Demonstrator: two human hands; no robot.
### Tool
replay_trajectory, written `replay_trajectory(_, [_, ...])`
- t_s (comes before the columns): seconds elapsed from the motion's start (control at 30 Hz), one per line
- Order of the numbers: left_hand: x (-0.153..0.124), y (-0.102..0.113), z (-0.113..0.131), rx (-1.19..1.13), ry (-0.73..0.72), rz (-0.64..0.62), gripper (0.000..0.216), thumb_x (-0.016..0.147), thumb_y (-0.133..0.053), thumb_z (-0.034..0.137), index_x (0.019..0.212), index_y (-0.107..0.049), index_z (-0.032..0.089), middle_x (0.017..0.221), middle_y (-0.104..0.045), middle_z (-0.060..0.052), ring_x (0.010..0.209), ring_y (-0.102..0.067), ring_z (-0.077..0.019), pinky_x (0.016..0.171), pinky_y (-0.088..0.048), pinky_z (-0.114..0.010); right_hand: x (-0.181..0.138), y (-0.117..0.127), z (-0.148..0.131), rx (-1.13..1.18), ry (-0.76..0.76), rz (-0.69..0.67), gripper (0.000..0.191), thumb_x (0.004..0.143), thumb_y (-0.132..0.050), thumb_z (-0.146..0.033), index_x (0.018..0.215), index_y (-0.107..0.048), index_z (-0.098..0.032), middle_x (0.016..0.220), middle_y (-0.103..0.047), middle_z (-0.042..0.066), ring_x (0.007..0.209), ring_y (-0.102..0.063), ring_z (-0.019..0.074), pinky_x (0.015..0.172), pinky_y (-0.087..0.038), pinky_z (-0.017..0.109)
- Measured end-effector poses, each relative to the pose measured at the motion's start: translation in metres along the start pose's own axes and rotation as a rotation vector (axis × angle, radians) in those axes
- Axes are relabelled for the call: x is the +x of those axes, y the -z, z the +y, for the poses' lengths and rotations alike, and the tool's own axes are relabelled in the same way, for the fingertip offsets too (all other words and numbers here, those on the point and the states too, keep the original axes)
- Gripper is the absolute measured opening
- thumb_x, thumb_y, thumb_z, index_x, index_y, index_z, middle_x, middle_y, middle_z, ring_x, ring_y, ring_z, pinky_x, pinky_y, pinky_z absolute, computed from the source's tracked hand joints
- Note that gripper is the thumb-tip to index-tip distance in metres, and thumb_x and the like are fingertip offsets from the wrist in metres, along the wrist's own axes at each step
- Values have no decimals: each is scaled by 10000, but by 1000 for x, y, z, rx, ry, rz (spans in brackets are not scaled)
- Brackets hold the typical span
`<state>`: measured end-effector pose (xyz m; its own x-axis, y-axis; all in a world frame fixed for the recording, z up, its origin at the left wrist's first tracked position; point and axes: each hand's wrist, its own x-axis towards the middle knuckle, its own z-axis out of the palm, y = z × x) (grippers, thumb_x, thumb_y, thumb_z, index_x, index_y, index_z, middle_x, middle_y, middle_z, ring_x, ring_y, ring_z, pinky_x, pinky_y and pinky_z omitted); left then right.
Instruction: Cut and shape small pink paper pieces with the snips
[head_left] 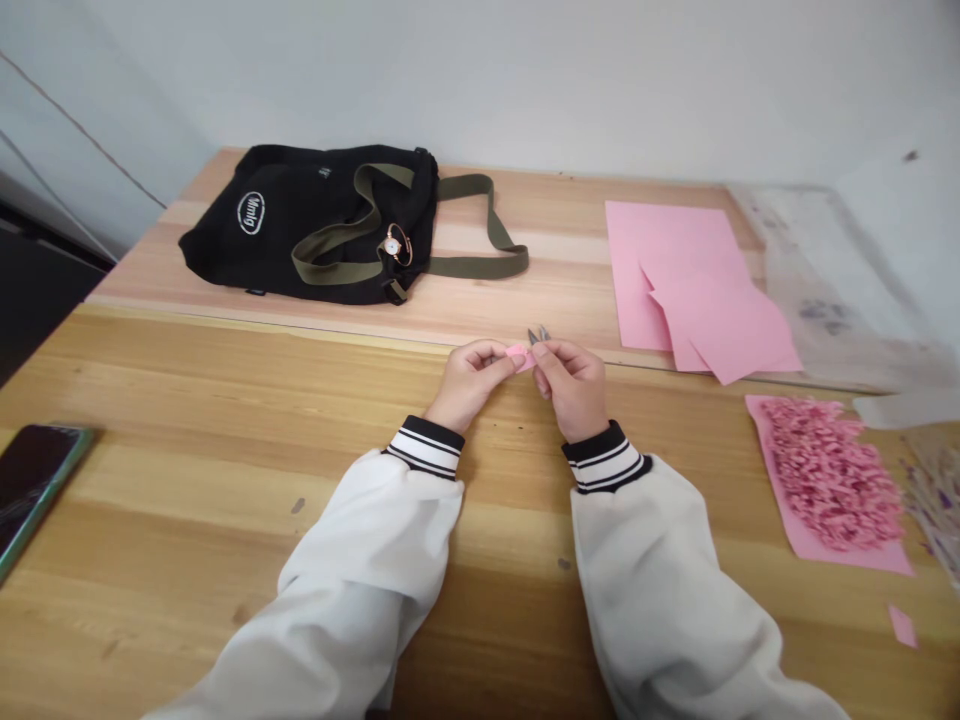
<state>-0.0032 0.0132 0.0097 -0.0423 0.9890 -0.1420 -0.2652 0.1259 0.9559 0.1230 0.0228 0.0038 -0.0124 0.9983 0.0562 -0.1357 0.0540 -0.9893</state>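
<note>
My left hand (466, 382) is closed, its thumb and fingertips pinching a small pink paper piece (516, 351). Close on its right, my right hand (576, 388) is closed around a small metal tool (533, 336) with two pointed tips spread apart. Whether this is a pair of snips or tweezers I cannot tell, as the fingers cover most of it. The right fingertips meet the right end of the paper piece. Both hands are above the middle of the wooden table (360, 400).
Behind the hands lies a black bag (300, 225) with a watch (393, 246) on it. Pink paper sheets (675, 260) and a clear plastic bag (832, 290) are at back right. A heap of pink curled pieces (836, 475) rests at right; a phone (37, 475) at left.
</note>
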Motion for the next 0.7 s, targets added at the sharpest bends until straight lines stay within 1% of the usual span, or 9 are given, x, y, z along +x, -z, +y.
replay_trajectory(0.27, [0,0,0,-2,1,-1,308,562,-806,375,569,-595,150,605,-584,24,595,-475,-77,615,-389,-235,0,1,0,-30,11,-3,388,701,-690,-563,650,-596,-189,401,-414,-70,362,-316,56,379,-252,241])
replay_trajectory(0.5, [0,0,0,11,-3,-2,299,570,-801,360,561,-588,151,576,-556,34,586,-462,-74,615,-386,-232,0,-1,-2,13,-6,18,368,731,-655,-522,613,-599,-179,374,-421,-67,348,-326,55,373,-249,233])
replay_trajectory(0.63, [0,0,0,20,-2,1,298,577,-797,363,560,-587,152,568,-545,37,567,-444,-71,601,-377,-233,0,-1,-1,16,-15,24,337,708,-677,-500,630,-602,-181,377,-420,-74,353,-326,54,371,-245,226])
replay_trajectory(0.7, [0,0,0,20,-2,1,296,577,-800,363,568,-594,151,584,-562,30,581,-460,-75,611,-384,-235,1,-1,0,14,-20,22,320,684,-706,-482,647,-606,-180,386,-421,-77,357,-323,52,373,-245,223])
